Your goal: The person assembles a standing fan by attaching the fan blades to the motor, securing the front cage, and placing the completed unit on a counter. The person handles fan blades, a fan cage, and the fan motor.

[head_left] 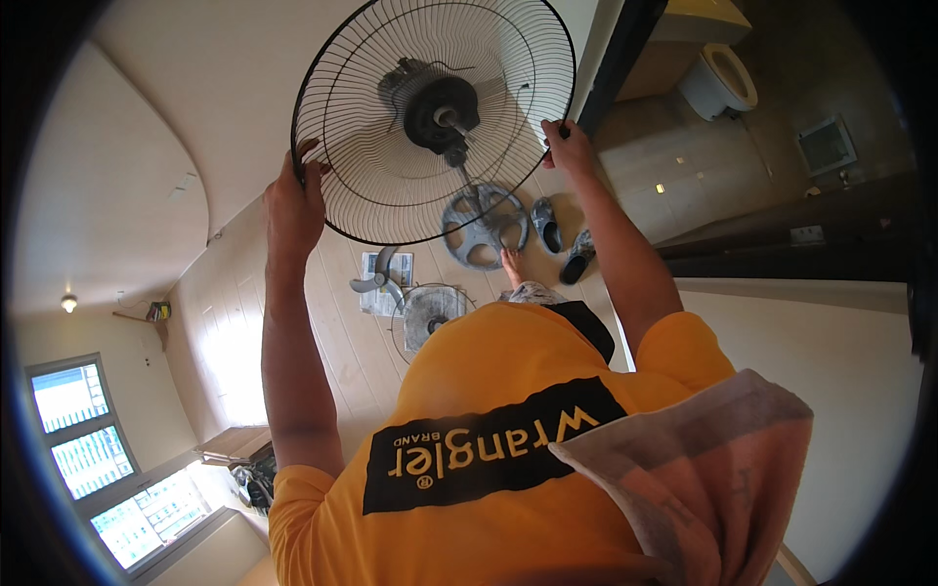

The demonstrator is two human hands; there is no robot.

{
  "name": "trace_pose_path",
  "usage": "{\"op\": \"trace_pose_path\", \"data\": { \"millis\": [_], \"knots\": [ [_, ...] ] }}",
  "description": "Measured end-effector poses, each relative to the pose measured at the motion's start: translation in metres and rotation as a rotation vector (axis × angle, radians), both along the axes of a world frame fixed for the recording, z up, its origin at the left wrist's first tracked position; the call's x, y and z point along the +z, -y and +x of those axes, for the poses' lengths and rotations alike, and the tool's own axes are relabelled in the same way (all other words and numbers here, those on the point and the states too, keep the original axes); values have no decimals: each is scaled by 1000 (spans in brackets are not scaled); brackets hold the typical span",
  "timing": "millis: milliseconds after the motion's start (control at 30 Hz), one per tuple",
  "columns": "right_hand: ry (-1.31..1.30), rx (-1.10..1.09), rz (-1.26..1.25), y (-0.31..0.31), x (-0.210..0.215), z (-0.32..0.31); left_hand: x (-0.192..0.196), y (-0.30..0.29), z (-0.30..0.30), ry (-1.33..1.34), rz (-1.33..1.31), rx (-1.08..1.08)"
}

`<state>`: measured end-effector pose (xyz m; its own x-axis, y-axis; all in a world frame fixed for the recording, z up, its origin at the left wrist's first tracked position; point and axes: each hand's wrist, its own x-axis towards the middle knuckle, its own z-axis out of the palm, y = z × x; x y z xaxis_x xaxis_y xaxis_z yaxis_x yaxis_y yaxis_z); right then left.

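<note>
The round black wire grille (pixel 366 161) of a stand fan is between my raised hands. My left hand (pixel 296 203) is closed on its left rim, and my right hand (pixel 569 146) pinches the rim on the right. At the grille's middle is the dark motor housing (pixel 422 109), its bare metal shaft (pixel 447 118) poking out with no blade on it. A pole runs down from it to the round, dusty fan base (pixel 469 256) on the floor. Whether the grille is fixed to the motor cannot be made out.
A grey fan blade (pixel 379 281) lies on newspaper (pixel 371 301) on the floor. Near it is another wire grille (pixel 399 337) with a dusty cover. Dark clogs (pixel 547 227) stand right of the base, by my bare foot (pixel 512 269). A doorway shows a toilet (pixel 718 88).
</note>
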<state>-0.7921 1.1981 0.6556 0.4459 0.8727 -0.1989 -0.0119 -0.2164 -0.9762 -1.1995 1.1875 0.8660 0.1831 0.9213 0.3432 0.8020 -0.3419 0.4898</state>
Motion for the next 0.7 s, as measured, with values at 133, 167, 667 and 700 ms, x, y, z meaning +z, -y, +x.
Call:
{"op": "trace_pose_path", "data": {
  "millis": [133, 167, 667, 700],
  "knots": [
    [518, -268, 140, 4, -30, 22, -5, 0, 3, 16, 25, 23],
    [418, -279, 153, 13, -31, 24, -7, 0, 1, 15, 31, 32],
    [873, 205, 812, 33, 110, -104, -1, 0, 2, -5, -14, 58],
    [868, 232, 780, 30, 109, -106, -1, 0, 2, -5, -2, 59]
  ]
}}
